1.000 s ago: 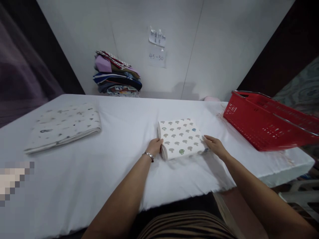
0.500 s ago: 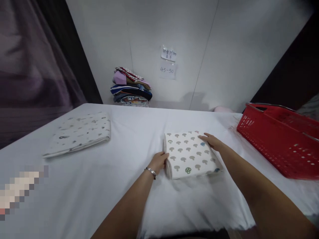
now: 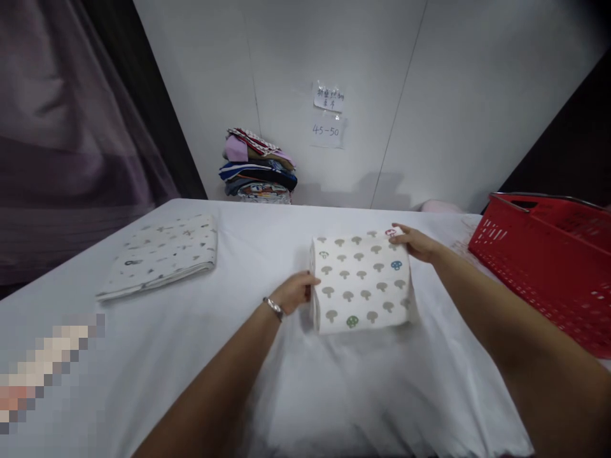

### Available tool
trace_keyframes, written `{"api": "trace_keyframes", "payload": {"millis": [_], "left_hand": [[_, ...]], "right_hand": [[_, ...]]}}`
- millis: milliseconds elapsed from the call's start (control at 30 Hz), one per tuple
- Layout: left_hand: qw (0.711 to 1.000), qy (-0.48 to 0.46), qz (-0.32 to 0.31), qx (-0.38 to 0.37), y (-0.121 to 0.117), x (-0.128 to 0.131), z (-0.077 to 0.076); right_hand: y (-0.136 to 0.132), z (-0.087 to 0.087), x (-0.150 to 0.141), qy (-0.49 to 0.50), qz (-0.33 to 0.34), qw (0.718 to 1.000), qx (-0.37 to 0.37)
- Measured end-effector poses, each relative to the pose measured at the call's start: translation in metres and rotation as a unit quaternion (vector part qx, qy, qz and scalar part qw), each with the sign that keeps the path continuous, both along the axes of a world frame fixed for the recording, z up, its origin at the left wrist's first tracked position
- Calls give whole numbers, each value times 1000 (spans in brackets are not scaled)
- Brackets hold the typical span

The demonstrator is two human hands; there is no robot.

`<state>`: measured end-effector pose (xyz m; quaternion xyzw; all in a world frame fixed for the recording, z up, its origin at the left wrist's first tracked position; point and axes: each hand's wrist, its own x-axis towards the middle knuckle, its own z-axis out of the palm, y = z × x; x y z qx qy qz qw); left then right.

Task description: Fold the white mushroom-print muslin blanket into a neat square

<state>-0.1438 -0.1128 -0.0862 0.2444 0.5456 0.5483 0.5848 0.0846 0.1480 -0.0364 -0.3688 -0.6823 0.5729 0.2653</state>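
A folded white cloth (image 3: 365, 283) printed with grey mushrooms, and a few green, blue and red ones, is between my hands. My left hand (image 3: 298, 291), with a silver bracelet at the wrist, grips its left edge, thumb on top and fingers behind. At the far right corner, my right hand (image 3: 413, 242) pinches the cloth with the thumb on the print. The cloth looks slightly raised and tilted towards me; whether its near edge touches the table I cannot tell. Another folded white cloth (image 3: 165, 251) with small grey-green prints lies to the left.
A red perforated basket (image 3: 539, 267) stands at the table's right side. Against the wall is a stack of folded fabrics (image 3: 260, 168). Paper signs (image 3: 328, 130) hang on the wall. White fabric covers the table (image 3: 229, 343). A blurred-out patch (image 3: 48, 362) hides the lower left.
The mushroom-print cloth has come up and away from me a little, its far edge higher. My right hand now pinches the far right corner. The view has shifted slightly left.
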Motion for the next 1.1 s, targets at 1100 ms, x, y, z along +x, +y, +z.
{"api": "trace_keyframes", "payload": {"millis": [1100], "left_hand": [[617,751,-123,200,-87,-21,-36]], "right_hand": [[-132,-84,73,-38,-64,994,-76]]}}
